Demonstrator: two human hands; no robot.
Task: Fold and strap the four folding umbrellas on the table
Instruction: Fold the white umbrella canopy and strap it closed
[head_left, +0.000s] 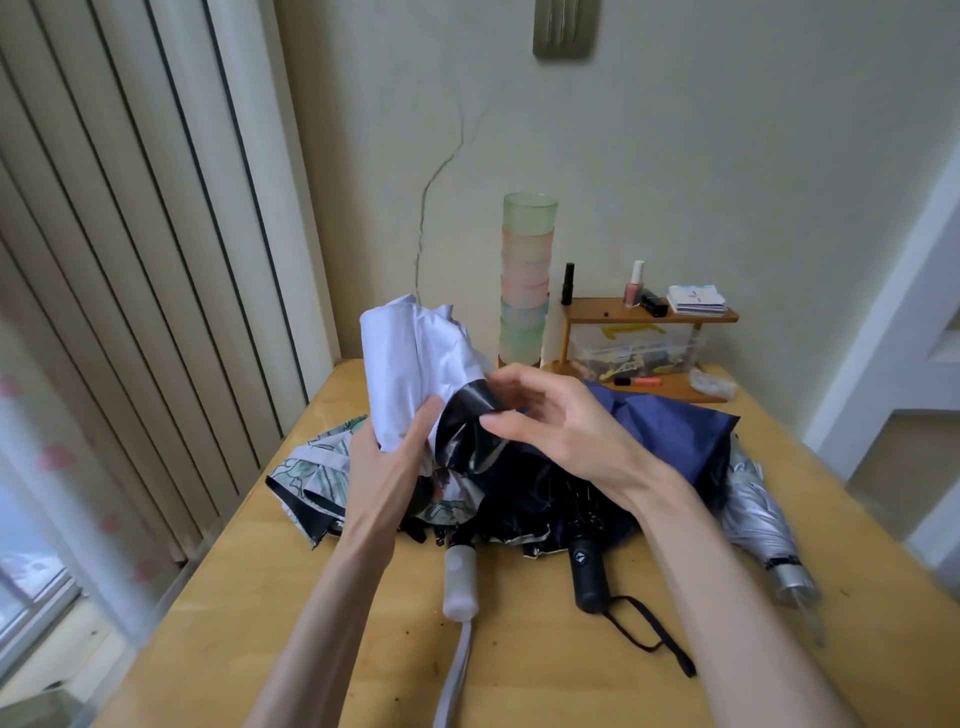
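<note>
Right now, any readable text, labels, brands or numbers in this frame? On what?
No legible words or numbers anywhere.
White emblem on the black umbrella handle: a mark only, no letters readable.
Blue print on the stack of cards on the wooden shelf: too small to read.
Label on the nail polish bottle: none legible.

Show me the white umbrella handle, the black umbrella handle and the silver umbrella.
white umbrella handle (460, 582): head view, middle of the grip.
black umbrella handle (589, 574): head view, middle of the grip.
silver umbrella (759, 513): head view, on its gathered canopy.
</note>
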